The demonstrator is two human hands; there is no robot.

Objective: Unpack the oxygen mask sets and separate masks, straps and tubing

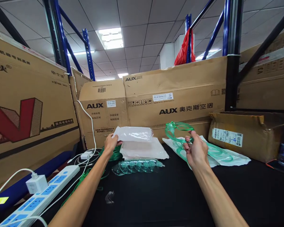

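Observation:
My left hand [110,145] pinches the left edge of a white plastic pouch [133,134], lifted above a stack of similar pouches [144,150]. My right hand [197,149] is closed on a loop of translucent green tubing [177,126], raised above the table. Beneath and beyond that hand lie white pouches with green tubing showing through them [221,154]. A row of nested clear green masks [138,167] lies in front of the stack. Behind my left wrist is a bundle of green cord or tubing [115,153], partly hidden.
On the black table [161,198] lie some small clear curved pieces [109,197]. A power strip [40,198] with white cables runs along the left. Large cardboard boxes [172,94] wall the back and left; an open carton [241,135] stands at right.

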